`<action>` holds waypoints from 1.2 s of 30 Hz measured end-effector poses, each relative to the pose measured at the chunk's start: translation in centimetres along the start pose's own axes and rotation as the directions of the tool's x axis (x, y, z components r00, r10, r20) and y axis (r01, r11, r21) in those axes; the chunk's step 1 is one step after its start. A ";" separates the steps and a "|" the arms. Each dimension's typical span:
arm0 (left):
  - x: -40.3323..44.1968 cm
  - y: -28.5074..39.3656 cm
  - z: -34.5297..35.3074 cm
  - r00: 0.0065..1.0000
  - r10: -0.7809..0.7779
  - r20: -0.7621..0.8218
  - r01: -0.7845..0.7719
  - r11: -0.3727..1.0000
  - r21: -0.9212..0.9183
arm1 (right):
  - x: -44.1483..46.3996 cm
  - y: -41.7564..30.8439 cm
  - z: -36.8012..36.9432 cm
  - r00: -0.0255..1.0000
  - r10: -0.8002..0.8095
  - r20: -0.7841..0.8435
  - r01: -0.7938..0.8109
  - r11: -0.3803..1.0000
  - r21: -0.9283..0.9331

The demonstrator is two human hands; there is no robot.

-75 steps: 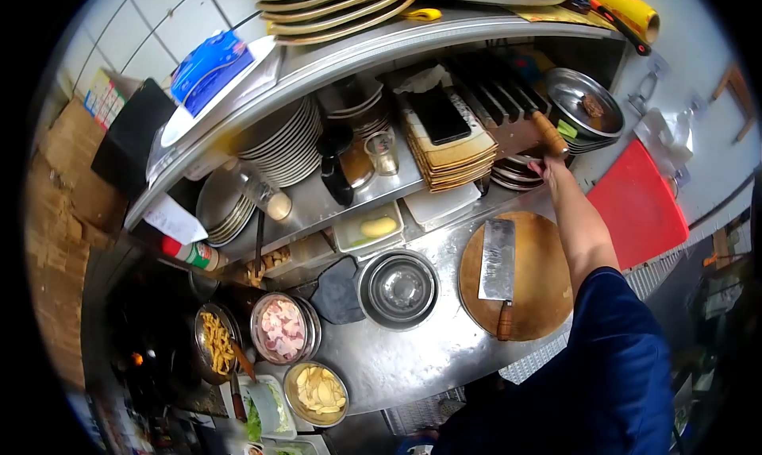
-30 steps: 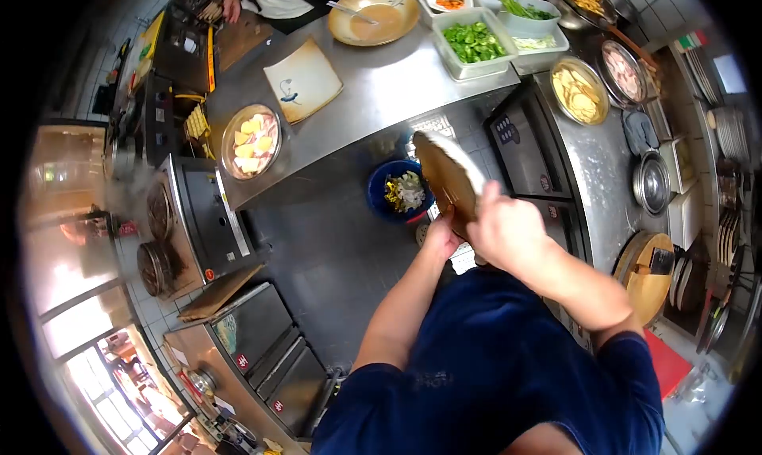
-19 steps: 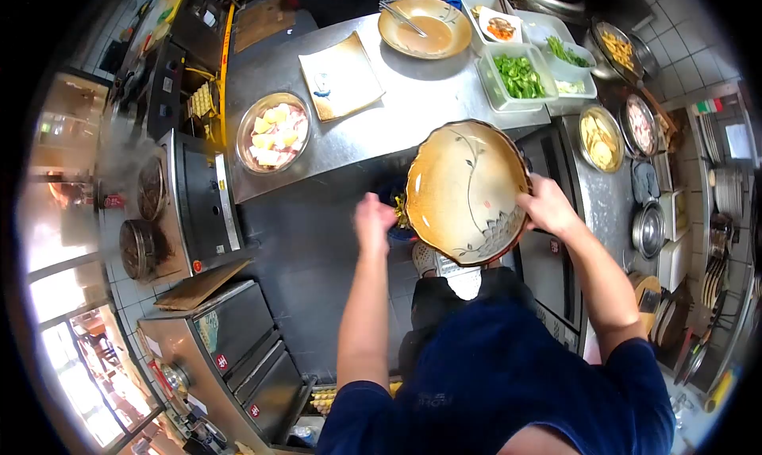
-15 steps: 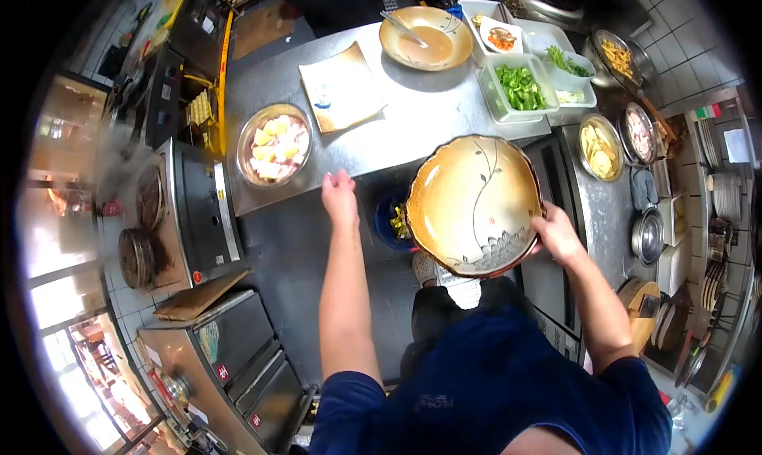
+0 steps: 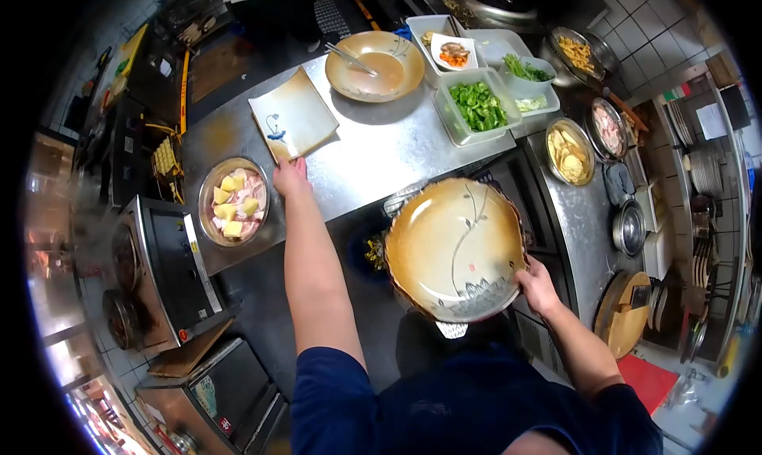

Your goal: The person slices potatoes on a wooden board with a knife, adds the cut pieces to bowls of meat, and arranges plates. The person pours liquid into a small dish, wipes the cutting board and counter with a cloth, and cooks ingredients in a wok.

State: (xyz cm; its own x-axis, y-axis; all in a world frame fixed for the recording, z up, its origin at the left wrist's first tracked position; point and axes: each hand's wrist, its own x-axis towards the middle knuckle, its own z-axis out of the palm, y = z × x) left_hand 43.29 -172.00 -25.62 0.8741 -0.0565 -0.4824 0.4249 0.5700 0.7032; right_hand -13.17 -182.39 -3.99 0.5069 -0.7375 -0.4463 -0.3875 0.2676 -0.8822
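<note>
My right hand [image 5: 540, 287] grips the rim of a large round ceramic dish [image 5: 452, 248], tan at the edge with a painted vine and flower, held tilted in front of my body. With my left arm stretched forward, my left hand [image 5: 291, 178] has its fingers closed on the near corner of a rectangular ceramic plate [image 5: 305, 117] with a small blue painting. That plate lies on the steel table. Left of this hand stands a metal bowl [image 5: 263, 187] of pale meat pieces and yellow chunks.
On the steel table [image 5: 373, 157], a round bowl [image 5: 337, 62] holds brown liquid and metal utensils. A clear tub of cut green peppers [image 5: 479, 106] stands to its right. Bowls of sliced food [image 5: 570, 152] line the right counter. A person [image 5: 270, 6] stands beyond the table.
My left hand has reached forward from short of the table to the rectangular plate's near corner. The round dish stays in my right hand. The whole view has shifted.
</note>
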 end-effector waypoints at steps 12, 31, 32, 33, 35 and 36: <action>-7.9 12.4 -13.2 0.991 0.084 -0.100 -0.090 0.995 -0.052 | 9.2 -1.6 11.2 0.983 -0.069 0.172 0.087 0.991 -0.103; -18.1 26.7 -15.6 0.980 0.134 -0.150 -0.075 0.936 0.344 | 12.9 0.0 43.3 0.844 0.115 0.524 -0.129 0.992 -0.009; -17.4 26.2 -15.8 0.987 0.096 -0.133 -0.047 0.943 0.330 | 13.3 -0.7 44.8 0.814 0.153 0.560 -0.177 0.984 -0.011; -16.8 25.5 -15.8 0.987 0.098 -0.127 -0.052 0.943 0.330 | 13.6 -1.3 46.1 0.817 0.154 0.556 -0.176 0.984 -0.014; -14.5 23.6 -15.9 0.990 0.078 -0.119 -0.037 0.950 0.311 | 14.1 -2.0 47.3 0.805 0.179 0.566 -0.214 0.977 -0.004; -12.9 22.5 -16.1 0.991 0.056 -0.118 -0.020 0.957 0.289 | 14.1 -2.6 47.2 0.788 0.202 0.581 -0.252 0.968 0.005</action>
State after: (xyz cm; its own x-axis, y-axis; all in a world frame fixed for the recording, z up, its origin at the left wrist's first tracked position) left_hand 37.78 -145.25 -11.92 0.8628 0.0728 -0.5003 0.4574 0.3093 0.8337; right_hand 31.33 -164.24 -15.13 0.7687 -0.1667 -0.6175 -0.4986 0.4484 -0.7418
